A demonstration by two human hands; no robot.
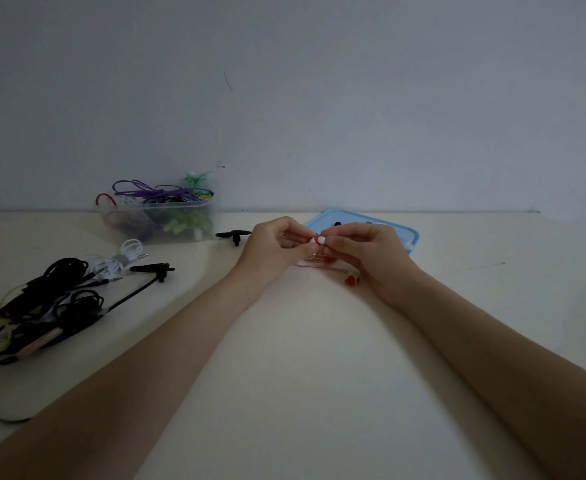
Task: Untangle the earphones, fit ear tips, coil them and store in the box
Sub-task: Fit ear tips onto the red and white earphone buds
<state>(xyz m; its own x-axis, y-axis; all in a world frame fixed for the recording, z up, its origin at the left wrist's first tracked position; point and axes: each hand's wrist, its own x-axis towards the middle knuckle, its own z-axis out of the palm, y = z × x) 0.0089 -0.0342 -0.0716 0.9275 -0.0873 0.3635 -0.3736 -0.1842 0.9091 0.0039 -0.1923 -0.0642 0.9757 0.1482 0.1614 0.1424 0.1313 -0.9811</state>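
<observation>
We judge fitting underway: left hand (277, 242) pinches the red earbud (314, 240), right hand (360, 245) pinches its white ear tip (321, 240); coiling and boxing remain.

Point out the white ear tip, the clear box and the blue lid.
white ear tip (321, 240), head view, its rounded end.
clear box (180, 221), head view, its front wall.
blue lid (410, 233), head view, its right rim.
</observation>
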